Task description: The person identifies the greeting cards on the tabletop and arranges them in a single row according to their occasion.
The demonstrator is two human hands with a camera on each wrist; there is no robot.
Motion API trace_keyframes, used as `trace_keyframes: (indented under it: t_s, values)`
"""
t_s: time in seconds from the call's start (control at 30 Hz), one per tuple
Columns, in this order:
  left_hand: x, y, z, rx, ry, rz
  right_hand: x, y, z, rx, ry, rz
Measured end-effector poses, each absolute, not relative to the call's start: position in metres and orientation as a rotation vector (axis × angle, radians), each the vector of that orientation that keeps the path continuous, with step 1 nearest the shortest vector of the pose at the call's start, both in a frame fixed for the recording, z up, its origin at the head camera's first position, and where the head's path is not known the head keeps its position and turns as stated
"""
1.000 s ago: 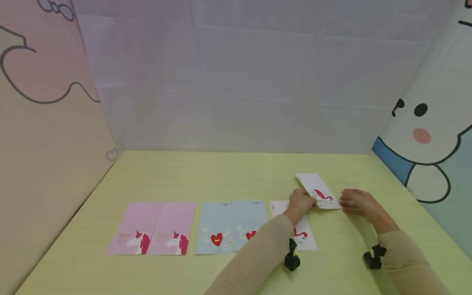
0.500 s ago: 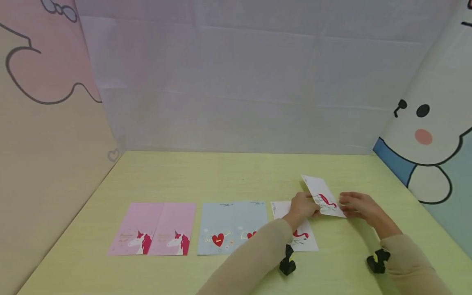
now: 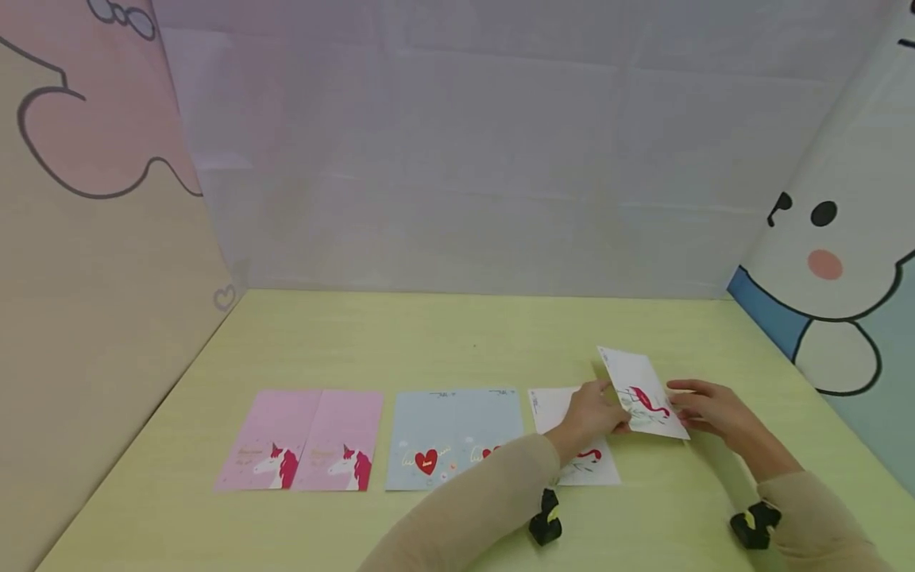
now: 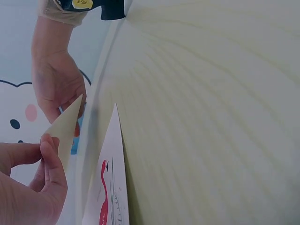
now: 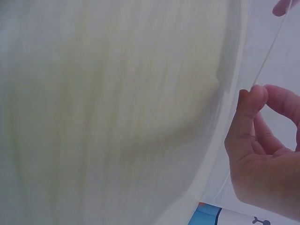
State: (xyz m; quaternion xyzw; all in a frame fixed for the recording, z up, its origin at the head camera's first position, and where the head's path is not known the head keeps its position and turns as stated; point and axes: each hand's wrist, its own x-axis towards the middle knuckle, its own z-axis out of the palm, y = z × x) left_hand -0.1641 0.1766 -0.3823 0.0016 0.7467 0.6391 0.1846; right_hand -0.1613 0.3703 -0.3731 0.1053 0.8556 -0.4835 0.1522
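Observation:
A white card with a red flamingo (image 3: 635, 380) is held tilted above the right part of the table. My left hand (image 3: 592, 415) pinches its left edge between thumb and fingers, also seen in the left wrist view, where the card (image 4: 70, 123) shows nearly edge-on. At the opposite edge, my right hand (image 5: 265, 157) pinches the card between thumb and finger in the right wrist view. A second white flamingo card (image 3: 593, 470) lies flat on the table, partly covered by my left hand and forearm.
Two pink unicorn cards (image 3: 341, 421) lie side by side at the left of the pale yellow-green table (image 3: 400, 342). Two light blue heart cards (image 3: 422, 421) lie in the middle, the right one partly behind my left sleeve (image 3: 465, 504). A pale cloth wall (image 3: 457, 175) stands behind.
Both hands have brought the raised flamingo card nearer and slightly to the right, and its tilt has changed. The flat cards keep their places on the table.

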Motion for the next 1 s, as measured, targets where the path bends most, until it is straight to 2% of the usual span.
trace_keyframes:
  t_s: [0.4, 1.0]
  values:
    - [-0.148, 0.16, -0.378, 0.219, 2.192, 1.669, -0.147, 0.368, -0.369, 0.274, 2.5, -1.32]
    - [-0.129, 0.148, -0.378, 0.246, 2.205, 1.475, -0.133, 0.374, -0.367, 0.132, 2.379, -1.312]
